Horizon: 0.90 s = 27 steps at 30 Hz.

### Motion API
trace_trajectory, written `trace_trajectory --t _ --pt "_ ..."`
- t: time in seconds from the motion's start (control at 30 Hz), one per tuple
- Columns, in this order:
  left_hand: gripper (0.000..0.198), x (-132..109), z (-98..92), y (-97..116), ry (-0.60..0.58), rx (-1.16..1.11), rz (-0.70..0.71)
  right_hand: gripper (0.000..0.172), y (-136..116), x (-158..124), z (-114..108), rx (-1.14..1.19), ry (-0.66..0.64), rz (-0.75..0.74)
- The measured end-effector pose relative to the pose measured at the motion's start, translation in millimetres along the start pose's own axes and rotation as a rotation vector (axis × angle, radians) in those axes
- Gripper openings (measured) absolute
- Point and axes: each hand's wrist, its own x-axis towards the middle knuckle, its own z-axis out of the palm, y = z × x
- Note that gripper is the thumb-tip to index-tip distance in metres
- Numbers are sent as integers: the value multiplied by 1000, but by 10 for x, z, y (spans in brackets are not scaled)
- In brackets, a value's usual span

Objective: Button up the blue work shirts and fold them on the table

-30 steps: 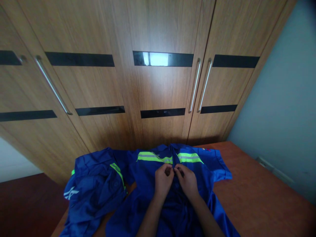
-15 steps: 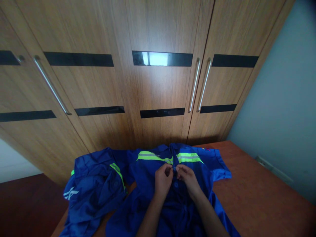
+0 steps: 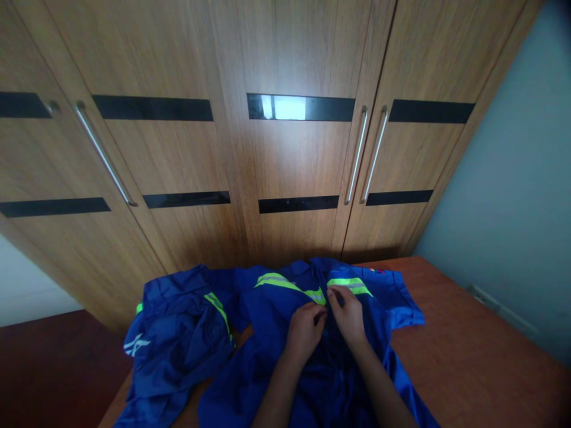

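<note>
worktop (image 3: 473, 356) bears blue garment (image 3: 270, 318); left hand (image 3: 306, 330) and right hand (image 3: 348, 315) apparently pinch its front opening (image 3: 320, 278), best kept aligned.

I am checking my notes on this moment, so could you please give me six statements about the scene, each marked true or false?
1. The left hand and the right hand are both at the front of the blue garment. True.
2. The garment lies on a reddish-brown tabletop, with a crumpled blue bundle next to it. True.
3. That bundle is to the right of both hands. False: it is to their left.
4. Behind the tabletop is a wooden wardrobe with silvery handles. True.
5. The wardrobe stands wide open. False: its visible doors are shut.
6. The garment is plain white. False: it is blue, with yellow-green strips across it.
</note>
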Motion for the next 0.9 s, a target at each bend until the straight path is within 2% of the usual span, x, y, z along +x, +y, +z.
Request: trace_trajectory --t 0.1,0.23,0.3,0.43,0.6,0.73,0.9 --pt "20 -7 6 15 -20 33 10 25 32 114 150 72 -29 99" --pt "19 -10 0 -19 -21 64 -10 24 183 183 302 216 4 257" --pt "20 -13 -4 -51 7 79 -41 26 258 168 312 284 22 303" --pt "22 -28 -3 -77 77 104 -99 43 320 100 251 450 34 415" --pt "21 33 -44 66 163 52 -92 49 317 87 217 723 40 525" --pt "22 346 -134 104 206 5 -133 55 347 111 244 773 78 576" --pt "14 959 -159 -198 97 -24 -247 61 362 118 244 762 52 549"
